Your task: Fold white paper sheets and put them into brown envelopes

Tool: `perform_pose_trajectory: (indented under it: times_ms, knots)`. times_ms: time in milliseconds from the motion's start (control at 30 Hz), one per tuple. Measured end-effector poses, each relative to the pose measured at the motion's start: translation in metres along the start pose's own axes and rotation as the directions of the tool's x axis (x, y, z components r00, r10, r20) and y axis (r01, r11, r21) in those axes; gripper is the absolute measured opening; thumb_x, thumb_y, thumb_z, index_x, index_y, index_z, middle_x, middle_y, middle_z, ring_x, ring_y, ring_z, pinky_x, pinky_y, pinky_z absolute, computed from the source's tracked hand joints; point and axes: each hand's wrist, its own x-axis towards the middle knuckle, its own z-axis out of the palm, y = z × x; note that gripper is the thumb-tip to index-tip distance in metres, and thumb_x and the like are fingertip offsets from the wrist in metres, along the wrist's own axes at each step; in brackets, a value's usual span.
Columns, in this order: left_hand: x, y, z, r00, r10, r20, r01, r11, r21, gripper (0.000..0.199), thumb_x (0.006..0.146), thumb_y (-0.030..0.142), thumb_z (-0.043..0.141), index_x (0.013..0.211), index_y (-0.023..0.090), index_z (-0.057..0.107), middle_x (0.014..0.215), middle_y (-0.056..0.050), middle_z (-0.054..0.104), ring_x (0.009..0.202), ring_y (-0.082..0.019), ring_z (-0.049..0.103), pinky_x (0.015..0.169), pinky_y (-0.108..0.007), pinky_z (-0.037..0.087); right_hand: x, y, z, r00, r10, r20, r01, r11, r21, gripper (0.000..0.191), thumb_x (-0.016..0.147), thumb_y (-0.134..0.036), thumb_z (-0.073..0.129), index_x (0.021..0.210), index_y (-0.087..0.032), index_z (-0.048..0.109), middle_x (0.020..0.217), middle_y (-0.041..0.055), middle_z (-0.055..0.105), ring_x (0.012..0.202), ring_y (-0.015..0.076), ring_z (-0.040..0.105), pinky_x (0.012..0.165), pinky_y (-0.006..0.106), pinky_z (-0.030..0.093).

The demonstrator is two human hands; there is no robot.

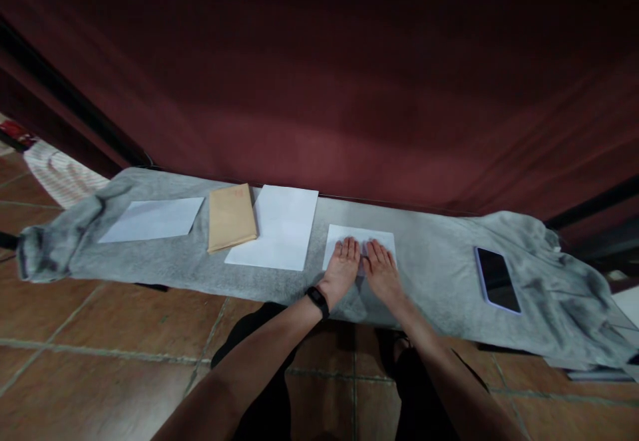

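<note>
A small white sheet of paper (363,233) lies on the grey cloth in front of me. My left hand (343,267) rests flat on its left part, palm down, with a black band on the wrist. Beside it, my right hand (382,271) presses flat on the right part of the same sheet. Both hands have their fingers stretched forward and hold nothing. The hands cover the sheet's near part, so whether it is folded I cannot tell.
A grey cloth (434,255) covers the long narrow surface. To the left lie a larger white sheet (284,228), a brown envelope (230,218) overlapping it, and another white sheet (154,219). A phone (498,279) lies at the right. Behind hangs a dark red curtain (319,108).
</note>
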Motion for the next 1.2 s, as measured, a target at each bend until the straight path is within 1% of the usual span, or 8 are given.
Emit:
perform_pose_trajectory:
  times_ms: [200,367,500,567,667,767,1000,1200]
  knots:
    - [-0.005,-0.016,0.003,1.0,0.011,-0.02,-0.012,0.998,-0.057,0.054,0.1,0.014,0.033,0.153,0.011,0.04,0.161,-0.016,0.039,0.15,-0.024,0.034,0.123,-0.043,0.03,-0.015,0.0,0.002,1.0,0.006,-0.03,-0.007,0.999,-0.041,0.059,0.107,-0.041,0.031,0.156,-0.009,0.036,0.161,0.0179,0.036,0.149,0.0286,0.035,0.121,0.047,0.026]
    - [-0.014,-0.027,0.009,0.991,-0.117,-0.06,0.112,0.991,-0.079,0.061,0.105,0.04,0.032,0.154,0.003,0.035,0.162,-0.021,0.033,0.153,-0.027,0.027,0.124,-0.044,0.027,-0.02,0.006,0.002,0.996,0.031,-0.08,-0.036,0.998,-0.061,0.061,0.107,-0.043,0.033,0.156,-0.006,0.035,0.159,0.0189,0.039,0.148,0.0286,0.037,0.12,0.047,0.028]
    - [-0.015,-0.026,0.004,0.989,-0.14,-0.05,0.137,0.989,-0.053,0.063,0.106,0.042,0.028,0.152,0.0,0.037,0.161,-0.022,0.034,0.152,-0.029,0.03,0.125,-0.045,0.024,-0.02,0.009,-0.005,0.996,0.047,-0.075,-0.05,0.998,-0.04,0.056,0.106,-0.038,0.035,0.153,-0.008,0.041,0.158,0.0182,0.042,0.146,0.0291,0.04,0.12,0.048,0.029]
    - [-0.011,-0.025,0.0,0.991,-0.116,-0.062,0.113,0.993,-0.043,0.061,0.106,0.04,0.028,0.15,-0.001,0.041,0.159,-0.023,0.037,0.151,-0.03,0.032,0.126,-0.045,0.022,-0.014,0.012,-0.01,0.997,0.064,-0.049,-0.064,0.998,-0.008,0.051,0.106,-0.035,0.035,0.148,-0.01,0.049,0.154,0.0166,0.048,0.144,0.0281,0.044,0.121,0.049,0.027]
    - [0.002,-0.023,-0.005,0.995,0.018,-0.098,-0.026,0.997,-0.075,0.056,0.105,0.035,0.029,0.15,0.005,0.043,0.16,-0.018,0.039,0.152,-0.026,0.031,0.127,-0.044,0.019,0.004,0.013,-0.017,0.998,0.067,-0.013,-0.066,0.995,0.07,0.047,0.107,-0.031,0.031,0.143,-0.014,0.056,0.149,0.0137,0.055,0.14,0.0247,0.049,0.121,0.048,0.027]
    - [0.014,-0.02,-0.001,0.99,0.104,-0.1,-0.115,0.987,-0.115,0.055,0.104,0.031,0.029,0.154,0.008,0.037,0.162,-0.015,0.037,0.153,-0.023,0.029,0.127,-0.044,0.019,0.025,0.009,-0.014,1.0,0.02,-0.007,-0.019,0.989,0.144,0.05,0.108,-0.031,0.025,0.146,-0.015,0.053,0.154,0.0114,0.05,0.143,0.0225,0.045,0.12,0.045,0.03]
    - [0.021,-0.012,0.01,0.994,0.099,-0.048,-0.102,0.992,-0.077,0.058,0.103,0.028,0.031,0.154,0.003,0.035,0.163,-0.02,0.032,0.154,-0.028,0.024,0.127,-0.049,0.018,0.037,0.001,0.004,0.999,-0.019,0.042,0.016,0.998,0.067,0.058,0.109,-0.036,0.017,0.152,-0.009,0.045,0.16,0.0153,0.039,0.151,0.0262,0.031,0.123,0.048,0.023]
    - [0.019,-0.005,0.005,0.993,0.11,-0.028,-0.111,0.993,-0.035,0.056,0.102,0.024,0.031,0.154,0.003,0.036,0.162,-0.019,0.035,0.153,-0.028,0.026,0.126,-0.05,0.02,0.034,0.007,0.003,0.999,-0.03,0.03,0.029,1.0,0.007,0.058,0.108,-0.036,0.017,0.154,-0.012,0.043,0.162,0.0133,0.035,0.15,0.0267,0.032,0.122,0.049,0.022]
